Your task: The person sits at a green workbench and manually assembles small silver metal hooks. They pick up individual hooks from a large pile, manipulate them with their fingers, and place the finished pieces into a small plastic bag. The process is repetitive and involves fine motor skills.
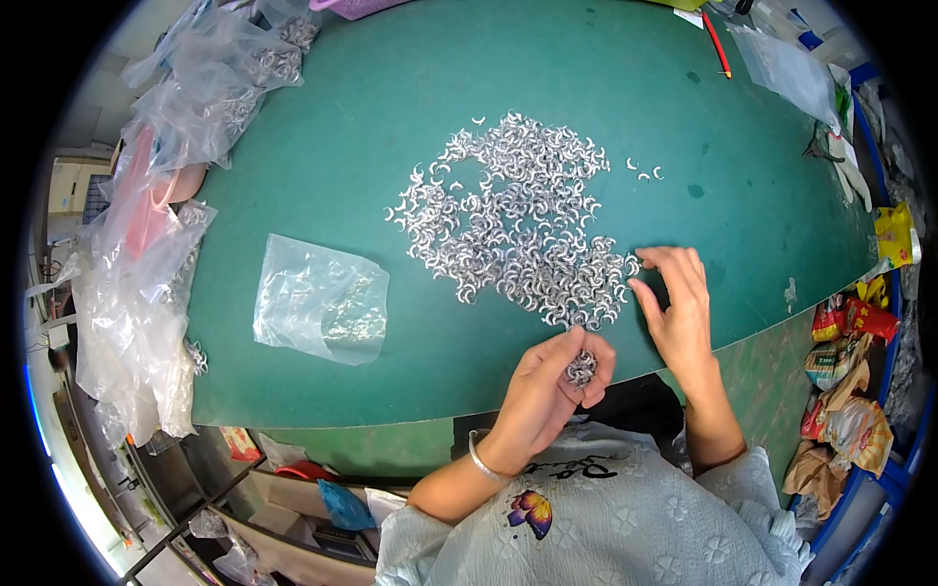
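Note:
A wide heap of small silvery crescent-shaped metal pieces (518, 210) is spread over the middle of the green table. At its near edge my left hand (552, 386) is cupped and turned up, its fingers curled round a clump of metal pieces (581, 368). My right hand (677, 308) is at the heap's right edge, with thumb and forefinger bent toward a crescent piece (633, 264). Whether those fingertips grip that piece is too small to tell. Left of the heap, a clear plastic bag (320, 298) lies flat on the table.
Clear bags of metal pieces (147, 322) crowd the table's left edge around a pink container (176, 181). A red pencil-like stick (716, 46) and a clear plastic sheet (787, 73) lie at the far right. Coloured packets (850, 430) stand beyond the right edge.

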The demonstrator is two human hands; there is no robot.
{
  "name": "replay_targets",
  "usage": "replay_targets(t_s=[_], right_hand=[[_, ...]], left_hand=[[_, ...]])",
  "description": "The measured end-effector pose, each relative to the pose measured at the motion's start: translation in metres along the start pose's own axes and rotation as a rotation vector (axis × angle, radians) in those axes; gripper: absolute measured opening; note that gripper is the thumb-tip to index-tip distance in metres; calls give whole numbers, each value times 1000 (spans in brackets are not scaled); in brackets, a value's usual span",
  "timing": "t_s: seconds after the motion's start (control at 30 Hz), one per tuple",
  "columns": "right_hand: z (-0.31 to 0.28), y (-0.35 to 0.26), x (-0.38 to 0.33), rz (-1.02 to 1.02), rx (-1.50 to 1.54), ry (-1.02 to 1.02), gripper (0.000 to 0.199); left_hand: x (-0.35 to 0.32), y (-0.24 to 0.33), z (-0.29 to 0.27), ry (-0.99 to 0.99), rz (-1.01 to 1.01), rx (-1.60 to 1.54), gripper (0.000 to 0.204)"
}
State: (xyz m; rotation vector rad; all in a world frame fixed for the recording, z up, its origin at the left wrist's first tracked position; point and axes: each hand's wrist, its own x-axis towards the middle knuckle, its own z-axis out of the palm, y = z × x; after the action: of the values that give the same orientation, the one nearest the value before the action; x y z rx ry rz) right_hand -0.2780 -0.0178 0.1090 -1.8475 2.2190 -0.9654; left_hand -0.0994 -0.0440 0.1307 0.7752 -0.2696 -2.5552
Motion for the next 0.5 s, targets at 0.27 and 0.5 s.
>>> replay_targets(t_s=[0.27,0.5], right_hand=[[3,-3,6,-93,71,-10,16],[-1,2,6,-11,210,16,9]], left_hand=[[2,-3,1,-4,54,56,23],[-1,-5,-4,46,76,68,19]])
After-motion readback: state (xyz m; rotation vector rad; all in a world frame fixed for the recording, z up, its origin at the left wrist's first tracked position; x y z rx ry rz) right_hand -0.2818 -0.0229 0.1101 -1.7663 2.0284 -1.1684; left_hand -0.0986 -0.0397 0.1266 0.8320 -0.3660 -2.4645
